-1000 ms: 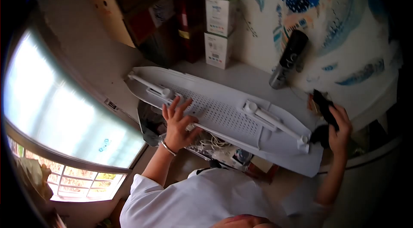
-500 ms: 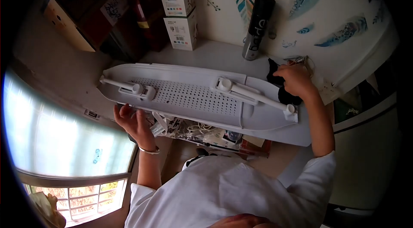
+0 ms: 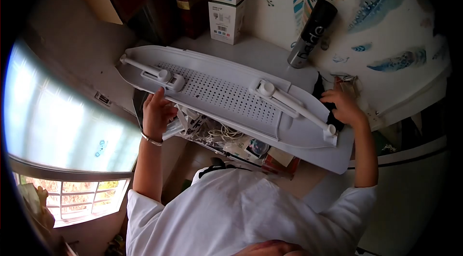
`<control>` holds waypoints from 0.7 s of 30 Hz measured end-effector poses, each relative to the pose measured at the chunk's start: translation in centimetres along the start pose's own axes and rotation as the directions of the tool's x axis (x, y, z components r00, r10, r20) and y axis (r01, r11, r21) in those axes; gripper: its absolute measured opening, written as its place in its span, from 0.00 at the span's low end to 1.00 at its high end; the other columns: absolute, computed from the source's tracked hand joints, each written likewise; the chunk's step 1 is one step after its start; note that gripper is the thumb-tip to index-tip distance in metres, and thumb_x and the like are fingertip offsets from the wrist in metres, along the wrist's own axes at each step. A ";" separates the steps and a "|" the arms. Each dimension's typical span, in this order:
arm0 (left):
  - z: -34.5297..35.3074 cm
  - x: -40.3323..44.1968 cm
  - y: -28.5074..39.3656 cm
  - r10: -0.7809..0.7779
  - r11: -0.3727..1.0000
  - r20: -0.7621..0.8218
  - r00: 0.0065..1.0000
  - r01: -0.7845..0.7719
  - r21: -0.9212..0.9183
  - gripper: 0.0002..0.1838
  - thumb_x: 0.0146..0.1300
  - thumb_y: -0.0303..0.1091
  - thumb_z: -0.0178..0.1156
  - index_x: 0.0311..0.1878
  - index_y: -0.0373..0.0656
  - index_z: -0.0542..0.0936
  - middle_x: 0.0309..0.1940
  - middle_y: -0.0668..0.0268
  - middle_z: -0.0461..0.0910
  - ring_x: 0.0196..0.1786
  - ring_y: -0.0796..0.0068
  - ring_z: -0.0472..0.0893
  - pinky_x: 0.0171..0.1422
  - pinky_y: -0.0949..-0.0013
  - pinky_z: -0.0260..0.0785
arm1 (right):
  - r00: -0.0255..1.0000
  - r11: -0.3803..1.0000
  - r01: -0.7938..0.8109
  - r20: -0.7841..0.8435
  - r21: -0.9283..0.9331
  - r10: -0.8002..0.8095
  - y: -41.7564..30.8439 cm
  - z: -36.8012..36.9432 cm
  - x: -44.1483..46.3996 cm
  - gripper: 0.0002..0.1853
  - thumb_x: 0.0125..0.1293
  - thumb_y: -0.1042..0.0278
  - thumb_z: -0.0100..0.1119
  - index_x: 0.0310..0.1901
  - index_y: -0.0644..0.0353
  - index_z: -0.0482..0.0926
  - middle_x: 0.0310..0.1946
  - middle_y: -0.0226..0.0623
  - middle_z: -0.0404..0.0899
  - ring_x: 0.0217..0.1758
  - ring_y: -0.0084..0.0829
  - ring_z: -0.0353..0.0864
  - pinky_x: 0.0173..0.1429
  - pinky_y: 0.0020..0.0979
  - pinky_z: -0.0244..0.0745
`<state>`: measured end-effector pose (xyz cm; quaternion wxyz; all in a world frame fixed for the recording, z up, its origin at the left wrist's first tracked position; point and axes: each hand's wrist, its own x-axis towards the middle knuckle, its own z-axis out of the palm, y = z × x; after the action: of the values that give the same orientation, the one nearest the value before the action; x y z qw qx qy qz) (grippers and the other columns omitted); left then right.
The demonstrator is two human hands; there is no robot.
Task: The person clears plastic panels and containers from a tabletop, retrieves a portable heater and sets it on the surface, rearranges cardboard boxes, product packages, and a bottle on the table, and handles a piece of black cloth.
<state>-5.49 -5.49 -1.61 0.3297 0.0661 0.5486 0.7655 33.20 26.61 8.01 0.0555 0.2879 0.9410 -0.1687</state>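
Observation:
A long white board (image 3: 226, 96) lies on the desk. It has a perforated middle and two folded legs, like a small ironing board turned underside up. My left hand (image 3: 158, 113) is at its near edge towards the left end, fingers apart; whether a fingertip touches the rim I cannot tell. Beyond the board's right end is my right hand (image 3: 345, 104), its fingers bent but apart, holding nothing that I can see. Beside and partly beneath that hand is a black item (image 3: 319, 87), its kind unclear, mostly hidden by the hand and the board.
A black spray can (image 3: 312, 34) stands behind the board. Two stacked white boxes (image 3: 225, 20) are at the back left. Below the board is an open drawer (image 3: 229, 157) with cables, bags and packets. Small clutter (image 3: 348, 84) lies behind my right hand.
The view has shifted, so the board appears more tilted. My left hand has come closer to the board's edge. My right hand's fingers have changed from a pointing shape to a looser spread.

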 end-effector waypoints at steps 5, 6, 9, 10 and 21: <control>-0.5 0.6 -0.3 0.029 0.998 0.084 0.996 -0.024 -0.050 0.11 0.63 0.32 0.51 0.42 0.33 0.74 0.31 0.57 0.81 0.30 0.63 0.83 0.30 0.67 0.79 | 0.981 0.996 0.053 -0.184 -0.067 -0.065 0.6 0.3 -0.6 0.31 0.45 0.89 0.55 0.56 0.59 0.77 0.61 0.45 0.72 0.66 0.46 0.67 0.70 0.40 0.61; -0.7 0.7 -0.6 0.038 0.997 0.094 0.995 -0.032 -0.068 0.11 0.62 0.30 0.50 0.42 0.32 0.74 0.33 0.56 0.81 0.31 0.62 0.83 0.30 0.66 0.79 | 0.972 0.995 0.051 -0.223 -0.084 -0.068 -0.1 0.1 -0.7 0.31 0.45 0.88 0.55 0.56 0.59 0.77 0.61 0.44 0.72 0.66 0.46 0.67 0.71 0.40 0.60; -1.3 0.0 -1.1 0.076 0.991 0.100 0.992 -0.064 -0.118 0.13 0.60 0.25 0.48 0.47 0.30 0.73 0.36 0.53 0.81 0.33 0.59 0.84 0.30 0.63 0.81 | 0.942 0.992 0.089 -0.315 -0.085 -0.111 -1.9 -0.8 -0.8 0.29 0.48 0.83 0.59 0.57 0.60 0.76 0.61 0.44 0.72 0.66 0.45 0.68 0.69 0.40 0.62; -1.4 -0.3 -1.3 0.096 0.985 0.106 0.990 -0.080 -0.151 0.14 0.60 0.24 0.48 0.48 0.29 0.72 0.36 0.52 0.81 0.31 0.59 0.84 0.30 0.64 0.82 | 0.932 0.989 0.135 -0.331 -0.053 -0.145 -1.9 -1.0 -0.6 0.27 0.50 0.80 0.61 0.56 0.60 0.76 0.60 0.45 0.73 0.64 0.45 0.69 0.68 0.39 0.64; -1.1 -5.1 -2.0 0.220 0.930 0.113 0.969 -0.173 -0.325 0.19 0.59 0.23 0.51 0.55 0.34 0.70 0.44 0.57 0.80 0.42 0.61 0.83 0.40 0.60 0.84 | 0.921 0.967 0.250 -0.321 0.054 -0.220 -10.3 -2.0 -2.4 0.29 0.53 0.58 0.72 0.53 0.68 0.77 0.49 0.52 0.80 0.53 0.46 0.80 0.57 0.38 0.73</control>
<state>-1.23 -8.93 -2.47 0.2971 0.1240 0.3851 0.8649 29.40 18.02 13.32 -0.1285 0.1981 0.9567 -0.1703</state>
